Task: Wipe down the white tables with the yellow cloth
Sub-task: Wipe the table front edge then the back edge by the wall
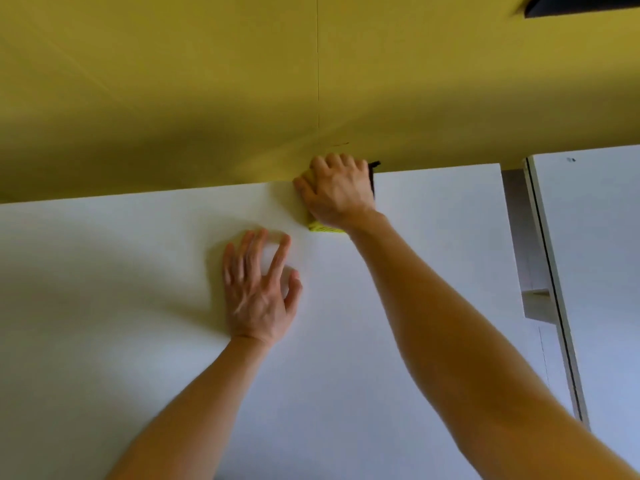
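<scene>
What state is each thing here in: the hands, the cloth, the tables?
left hand: flat on the white table, fingers spread, holding nothing.
right hand: fingers curled over the yellow cloth, pressing it down.
yellow cloth: bunched under the right hand at the table's far edge.
second white table: on the right, across a gap, untouched.

likely an office or study room: a plain white bench [104,306] backed at its far edge by a yellow divider panel [173,98], a second white bench [595,237] just right.

White table [104,271] w/ yellow cloth [325,227] at back edge.
</scene>
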Tool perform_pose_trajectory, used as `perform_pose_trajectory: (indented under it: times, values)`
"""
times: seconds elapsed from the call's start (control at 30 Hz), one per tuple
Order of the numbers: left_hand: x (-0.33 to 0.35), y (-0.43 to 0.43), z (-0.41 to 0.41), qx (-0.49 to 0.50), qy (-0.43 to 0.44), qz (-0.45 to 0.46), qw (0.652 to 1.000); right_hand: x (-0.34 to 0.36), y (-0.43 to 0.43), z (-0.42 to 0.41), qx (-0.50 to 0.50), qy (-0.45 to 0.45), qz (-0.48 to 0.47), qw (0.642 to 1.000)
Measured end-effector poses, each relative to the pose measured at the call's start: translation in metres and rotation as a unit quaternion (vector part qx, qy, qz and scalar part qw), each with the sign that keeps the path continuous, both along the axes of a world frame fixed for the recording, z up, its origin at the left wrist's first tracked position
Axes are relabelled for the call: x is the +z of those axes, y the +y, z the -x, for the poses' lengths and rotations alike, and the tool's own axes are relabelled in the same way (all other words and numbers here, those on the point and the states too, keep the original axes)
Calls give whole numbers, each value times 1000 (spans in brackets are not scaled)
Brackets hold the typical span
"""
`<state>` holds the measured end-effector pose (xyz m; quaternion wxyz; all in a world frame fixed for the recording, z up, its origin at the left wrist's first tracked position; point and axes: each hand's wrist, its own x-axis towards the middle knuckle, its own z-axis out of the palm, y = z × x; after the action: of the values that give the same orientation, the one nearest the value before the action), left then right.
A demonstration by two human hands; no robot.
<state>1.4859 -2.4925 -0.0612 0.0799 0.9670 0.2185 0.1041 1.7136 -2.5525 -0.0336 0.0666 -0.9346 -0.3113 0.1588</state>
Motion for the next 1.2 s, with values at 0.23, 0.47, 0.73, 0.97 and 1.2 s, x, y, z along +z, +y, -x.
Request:
perform_pose_trajectory:
  times: [0.23,0.47,0.73,0.97,1.2]
  values:
    - [1,-3,-4,3,5,-20,1000,-6,-8,-14,63,51,-60,995]
    - [6,-5,-7,-7,24,-39,999,4,-201,-111,-132,-18,6,991]
    - [21,-36,-28,-22,62,-72,995,-1,-40,-13,-5,-2,-9,1000]
    - [7,-76,-53,-26,13,-32,999,-8,-155,-88,-26,-7,-76,997]
    - [4,-76,-54,-28,12,-18,999,-11,-194,-104,-218,-86,-24,972]
